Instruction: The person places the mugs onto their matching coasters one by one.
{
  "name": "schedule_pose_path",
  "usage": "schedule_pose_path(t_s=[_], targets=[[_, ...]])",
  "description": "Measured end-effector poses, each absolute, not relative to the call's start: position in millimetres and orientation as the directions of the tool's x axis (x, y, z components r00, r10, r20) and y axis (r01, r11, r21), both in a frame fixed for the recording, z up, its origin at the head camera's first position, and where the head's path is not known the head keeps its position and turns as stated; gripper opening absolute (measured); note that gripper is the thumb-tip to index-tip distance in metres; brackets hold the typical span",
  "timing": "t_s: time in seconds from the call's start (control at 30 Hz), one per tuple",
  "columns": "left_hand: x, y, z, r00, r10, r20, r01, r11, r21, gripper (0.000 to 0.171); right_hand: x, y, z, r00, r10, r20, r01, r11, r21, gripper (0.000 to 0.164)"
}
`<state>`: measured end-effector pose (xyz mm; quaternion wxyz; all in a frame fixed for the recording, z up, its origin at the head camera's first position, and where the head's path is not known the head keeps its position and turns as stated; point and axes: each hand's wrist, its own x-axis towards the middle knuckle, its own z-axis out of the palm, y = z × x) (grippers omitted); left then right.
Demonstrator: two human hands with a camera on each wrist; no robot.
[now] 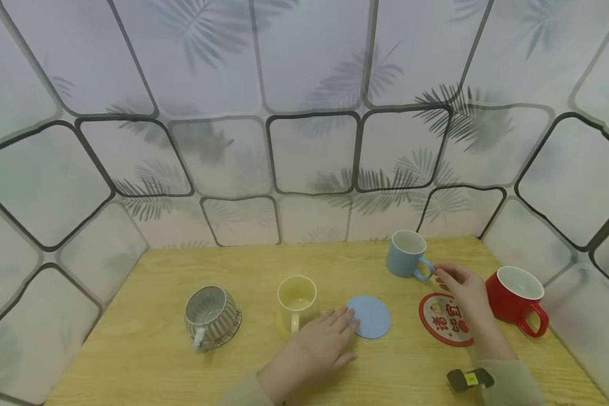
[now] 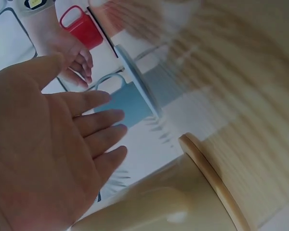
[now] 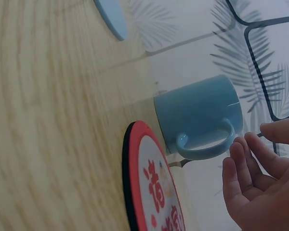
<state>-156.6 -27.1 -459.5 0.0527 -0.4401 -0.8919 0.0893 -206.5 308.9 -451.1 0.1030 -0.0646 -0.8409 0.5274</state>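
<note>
My right hand [image 1: 462, 285] is at the handle of the light blue mug [image 1: 404, 256], which stands upright at the back right. In the right wrist view the fingertips [image 3: 238, 144] come close to the handle [image 3: 207, 149], with the thumb apart; whether they touch it I cannot tell. My left hand [image 1: 322, 344] hovers palm down, fingers extended, between the yellow mug [image 1: 296, 299] and the round blue coaster [image 1: 370, 317]. From the head view its fingertips overlap that coaster's near-left edge. Nothing is held in the left palm [image 2: 48, 159].
The yellow mug stands on a yellow coaster [image 1: 282, 326]. A grey striped mug [image 1: 210, 316] sits on a wire-like coaster [image 1: 233, 335] at left. Beside my right forearm are a red-rimmed coaster [image 1: 436, 321] with characters and a red mug [image 1: 507, 296]. Patterned cloth walls [image 1: 314, 152] border the wooden table [image 1: 147, 338].
</note>
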Motion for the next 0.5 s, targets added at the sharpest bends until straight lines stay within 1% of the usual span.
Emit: schedule_pose_path(t_s=[0.27,0.5], targets=[[-160.9,-22.2,-463.3,-0.66,0.751,-0.021,0.737,0.641,-0.214,0.065,-210.8,312.4,-456.9,-0.972,0.227,0.061,0.049,0.452,-0.89,0.05],[-164.6,-17.4,-464.4,-0.689,0.725,-0.007,0.704,0.667,-0.245,0.068,-214.6,315.7,-461.0,-0.972,0.234,0.024,0.087,0.453,-0.887,0.052]])
